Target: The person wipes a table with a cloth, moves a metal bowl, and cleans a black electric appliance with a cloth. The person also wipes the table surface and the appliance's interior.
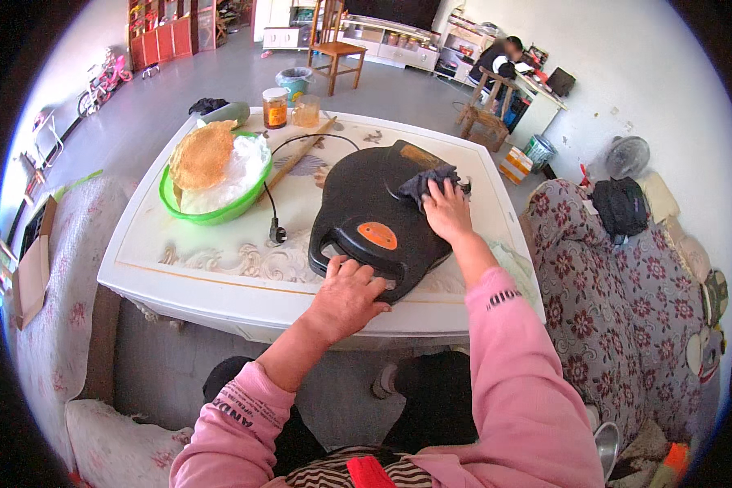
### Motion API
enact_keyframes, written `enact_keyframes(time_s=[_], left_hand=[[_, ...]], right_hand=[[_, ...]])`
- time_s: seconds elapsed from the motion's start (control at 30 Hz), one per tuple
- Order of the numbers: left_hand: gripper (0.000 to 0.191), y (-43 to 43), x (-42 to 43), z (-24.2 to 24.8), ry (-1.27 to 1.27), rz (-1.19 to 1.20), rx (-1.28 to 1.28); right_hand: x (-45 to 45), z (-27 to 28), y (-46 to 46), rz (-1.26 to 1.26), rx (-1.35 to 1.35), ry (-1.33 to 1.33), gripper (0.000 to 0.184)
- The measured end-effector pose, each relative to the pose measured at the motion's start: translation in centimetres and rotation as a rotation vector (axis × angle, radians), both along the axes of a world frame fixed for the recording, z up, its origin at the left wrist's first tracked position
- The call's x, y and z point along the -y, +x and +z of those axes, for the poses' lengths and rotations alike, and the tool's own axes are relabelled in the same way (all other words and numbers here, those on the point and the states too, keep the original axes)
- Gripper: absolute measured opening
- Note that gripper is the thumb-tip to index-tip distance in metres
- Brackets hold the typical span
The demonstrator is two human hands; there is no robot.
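A closed black electric baking pan (366,183) with an orange oval badge lies on the white table (189,293). On its front handle rests my left hand (349,296), fingers curled over the grip. My right hand (448,210) presses a dark cloth (424,183) against the right part of the lid. The pan's black cord runs behind it to a plug (277,233) on the tabletop. At the left, a green plastic basket (213,213) holds a clear plastic bag (250,160) and a round brown flatbread (202,155).
Behind the pan are a wooden rolling pin (302,152), a lidded jar (275,110) and a glass mug (306,112). A flowered sofa (585,305) borders the right side, another covered seat (67,274) the left. A person (494,61) sits at a far desk.
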State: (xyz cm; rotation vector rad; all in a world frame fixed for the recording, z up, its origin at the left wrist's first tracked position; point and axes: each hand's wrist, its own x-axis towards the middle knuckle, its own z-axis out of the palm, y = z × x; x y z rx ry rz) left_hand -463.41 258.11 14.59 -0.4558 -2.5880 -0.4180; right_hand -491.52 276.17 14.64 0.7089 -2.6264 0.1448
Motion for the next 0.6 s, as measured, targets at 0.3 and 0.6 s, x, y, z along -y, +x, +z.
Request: enact_keyframes(time_s=[0.3, 0.6], left_hand=[[0.037, -0.1, 0.7, -0.8, 0.029, -0.008, -0.033], [0.038, 0.3, 0.7, -0.7, 0.014, 0.007, 0.031]], right_hand=[[14.9, 0.3, 3.9, 0.832, -0.146, 0.017, 0.043], [16.8, 1.8, 4.9, 0.550, 0.131, 0.138, 0.054]])
